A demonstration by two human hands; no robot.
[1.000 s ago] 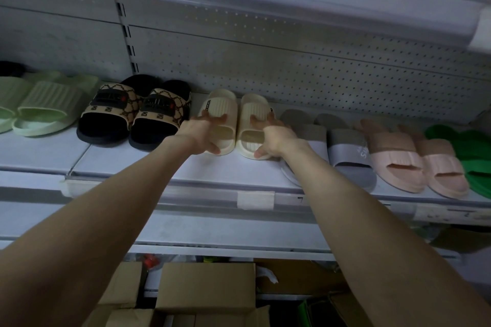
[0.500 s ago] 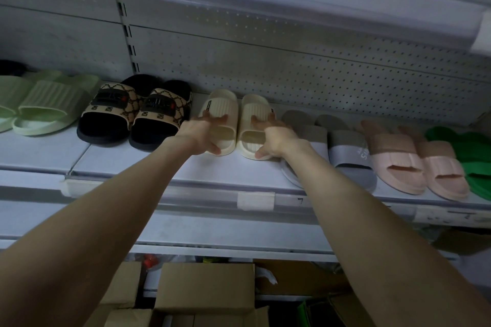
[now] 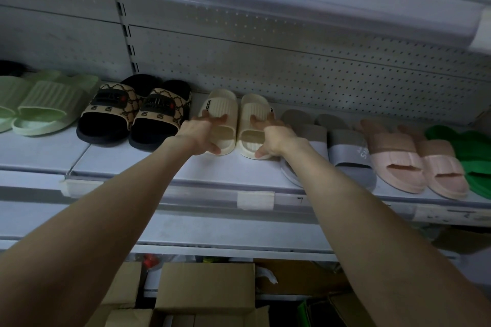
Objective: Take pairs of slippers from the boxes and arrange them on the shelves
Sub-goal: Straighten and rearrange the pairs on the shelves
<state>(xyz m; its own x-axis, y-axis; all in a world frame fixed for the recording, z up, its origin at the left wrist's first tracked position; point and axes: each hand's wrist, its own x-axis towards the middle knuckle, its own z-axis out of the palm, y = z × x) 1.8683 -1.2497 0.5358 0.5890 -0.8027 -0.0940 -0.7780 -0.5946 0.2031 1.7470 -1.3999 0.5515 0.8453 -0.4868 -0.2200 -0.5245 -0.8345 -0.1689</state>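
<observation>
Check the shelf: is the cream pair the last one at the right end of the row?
No, the grey pair, pink pair and green pair all sit to the right of the cream pair.

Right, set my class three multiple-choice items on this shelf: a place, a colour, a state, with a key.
1. Which pair stands directly left of the cream pair? A pink pair B black-and-tan patterned pair C bright green pair
2. What colour lies between the grey pair and the bright green pair? A blue B pink C red
3. What are the left hand and right hand doing? A hanging free B clenched in air C each resting on a cream slipper

1 B: it adjoins the cream pair. 2 B: pink follows grey. 3 C: fingers lie across each slipper.
</observation>
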